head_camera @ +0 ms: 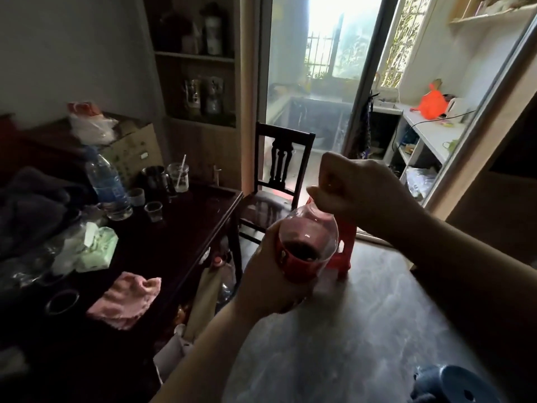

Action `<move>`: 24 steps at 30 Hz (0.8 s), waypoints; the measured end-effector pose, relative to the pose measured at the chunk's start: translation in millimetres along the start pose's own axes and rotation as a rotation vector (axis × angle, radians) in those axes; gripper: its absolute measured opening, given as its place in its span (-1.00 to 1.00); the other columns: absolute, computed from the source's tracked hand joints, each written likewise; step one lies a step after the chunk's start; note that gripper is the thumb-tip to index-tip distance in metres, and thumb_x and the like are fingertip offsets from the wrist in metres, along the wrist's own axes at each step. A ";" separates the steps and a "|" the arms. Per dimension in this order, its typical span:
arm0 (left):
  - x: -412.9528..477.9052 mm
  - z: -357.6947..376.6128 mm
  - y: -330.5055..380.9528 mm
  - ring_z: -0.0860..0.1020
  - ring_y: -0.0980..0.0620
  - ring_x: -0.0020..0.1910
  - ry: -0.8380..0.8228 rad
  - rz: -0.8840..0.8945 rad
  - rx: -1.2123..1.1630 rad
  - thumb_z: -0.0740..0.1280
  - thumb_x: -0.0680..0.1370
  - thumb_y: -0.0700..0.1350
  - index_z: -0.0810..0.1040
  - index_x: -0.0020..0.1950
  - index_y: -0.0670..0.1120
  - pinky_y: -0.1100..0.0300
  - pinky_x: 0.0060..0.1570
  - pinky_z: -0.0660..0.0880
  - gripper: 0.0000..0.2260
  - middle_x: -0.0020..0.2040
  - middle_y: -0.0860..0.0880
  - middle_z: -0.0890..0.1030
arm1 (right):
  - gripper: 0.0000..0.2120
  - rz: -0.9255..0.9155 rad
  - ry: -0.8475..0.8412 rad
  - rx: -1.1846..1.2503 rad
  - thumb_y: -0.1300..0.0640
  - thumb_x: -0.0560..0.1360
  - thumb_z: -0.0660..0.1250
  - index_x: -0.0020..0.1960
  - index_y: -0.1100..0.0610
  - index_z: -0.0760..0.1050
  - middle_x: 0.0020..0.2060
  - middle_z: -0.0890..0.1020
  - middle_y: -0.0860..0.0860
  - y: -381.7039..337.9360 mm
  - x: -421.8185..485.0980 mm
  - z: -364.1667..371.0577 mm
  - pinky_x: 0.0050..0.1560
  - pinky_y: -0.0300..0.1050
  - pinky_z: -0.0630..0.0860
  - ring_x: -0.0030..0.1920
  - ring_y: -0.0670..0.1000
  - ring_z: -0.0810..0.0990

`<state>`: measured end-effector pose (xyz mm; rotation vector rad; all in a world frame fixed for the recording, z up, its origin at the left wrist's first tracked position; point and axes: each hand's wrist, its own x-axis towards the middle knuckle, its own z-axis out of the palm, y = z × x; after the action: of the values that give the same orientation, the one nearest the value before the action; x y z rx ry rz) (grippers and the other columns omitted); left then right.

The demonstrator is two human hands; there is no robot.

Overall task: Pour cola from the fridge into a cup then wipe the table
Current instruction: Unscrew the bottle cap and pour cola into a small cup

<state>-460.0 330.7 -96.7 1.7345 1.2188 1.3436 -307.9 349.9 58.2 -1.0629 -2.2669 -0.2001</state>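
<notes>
A person stands beside a dark wooden table (186, 228), holding a clear plastic cola bottle with a red label (306, 248) in front of the chest, above the grey floor and to the right of the table edge. The left hand (270, 283) wraps around the bottle's lower body. The right hand (360, 193) is clenched over the top, covering the cap, which cannot be seen. The bottle stands nearly upright, its long axis vertical, neck pointing up and tilting slightly away to the right. Dark cola fills only the lower part.

This looks like the cap-opening step, before any pouring. Next, the cap probably needs twisting off while the left hand keeps the bottle steady, then the bottle must be carried to a cup.

On the table's near edge lies a crumpled pink cloth (125, 298), likely for wiping. Farther back stand small clear plastic cups (153, 211), well apart from the bottle.
</notes>
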 end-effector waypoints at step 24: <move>105.3 -16.6 -55.4 0.54 0.18 0.16 0.381 -0.212 0.106 0.59 0.20 -0.11 0.22 0.33 0.35 0.29 0.01 0.52 -0.14 0.20 0.26 0.49 | -0.72 -0.540 -0.206 0.287 -0.09 0.49 0.28 -0.24 -0.11 0.19 -0.53 0.28 -0.20 94.7 163.4 108.9 -0.46 -0.27 0.21 -0.51 -0.18 0.28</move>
<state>-486.0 447.9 -100.4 1.4063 1.6588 1.5458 -368.5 559.3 57.0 -0.3222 -2.6302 0.0210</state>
